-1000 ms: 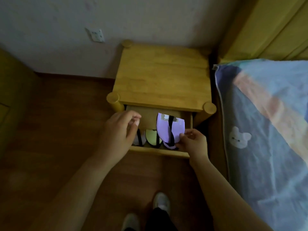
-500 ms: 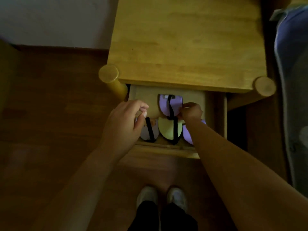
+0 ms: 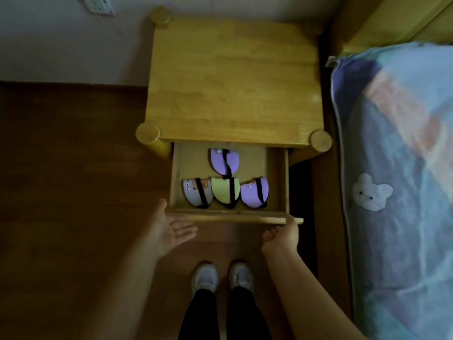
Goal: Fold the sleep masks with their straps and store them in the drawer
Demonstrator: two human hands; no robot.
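The wooden drawer of the nightstand stands pulled out. Several folded sleep masks lie inside, each wrapped by a black strap: a purple one at the back, and in the front row a white printed one, a green one and another purple one. My left hand is open, palm up, just under the drawer's front left corner. My right hand curls at the front right corner, thumb on the drawer front's edge.
The nightstand top is bare wood with round corner posts. A bed with a blue patterned cover lies close on the right. Dark wooden floor spreads to the left, and my white shoes stand below the drawer.
Both hands have come out of the drawer to its front edge. The purple mask the right hand was placing now lies free at the back.
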